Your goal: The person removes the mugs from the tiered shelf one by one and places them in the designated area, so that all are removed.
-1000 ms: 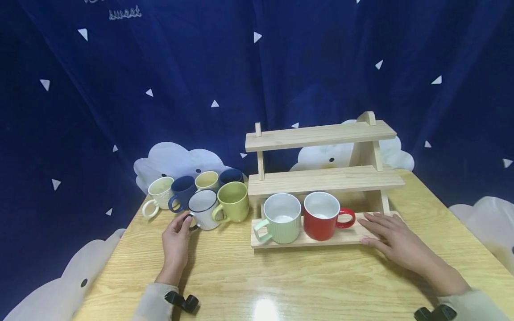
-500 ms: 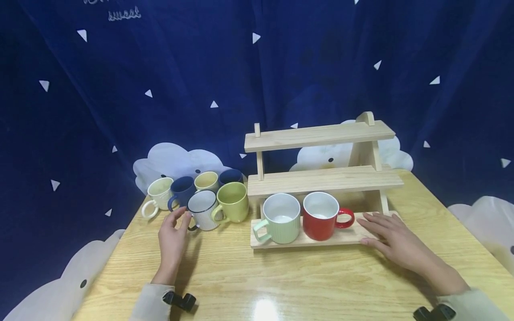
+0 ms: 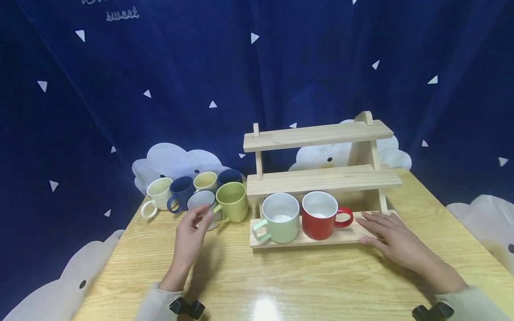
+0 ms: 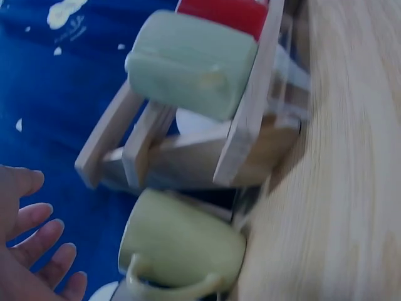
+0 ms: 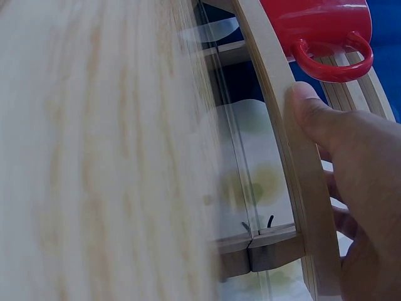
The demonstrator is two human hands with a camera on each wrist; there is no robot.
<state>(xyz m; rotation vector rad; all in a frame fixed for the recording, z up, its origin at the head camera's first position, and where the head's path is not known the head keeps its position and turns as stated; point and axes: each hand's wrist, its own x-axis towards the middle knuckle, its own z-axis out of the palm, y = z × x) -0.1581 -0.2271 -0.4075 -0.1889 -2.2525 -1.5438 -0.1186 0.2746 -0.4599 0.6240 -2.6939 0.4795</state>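
Observation:
My left hand hovers in front of a white mug with a dark rim, covering part of it. In the left wrist view its fingers are loosely bent, hold nothing and stand apart from the olive-green mug. That mug's handle points left, toward the hand. My right hand rests on the right end of the bottom board of a three-tier wooden shelf; its thumb touches the front edge. Left of it on that board stand a red mug and a ribbed mint-green mug.
Behind the white mug stand a cream mug with a ring handle, a blue mug, a pale yellow mug and a dark blue mug. A dark blue curtain hangs behind the wooden table.
My left hand has let go of the white mug's dark handle, drawn back slightly, then moved right across the front of that mug. The right hand has stayed on the shelf.

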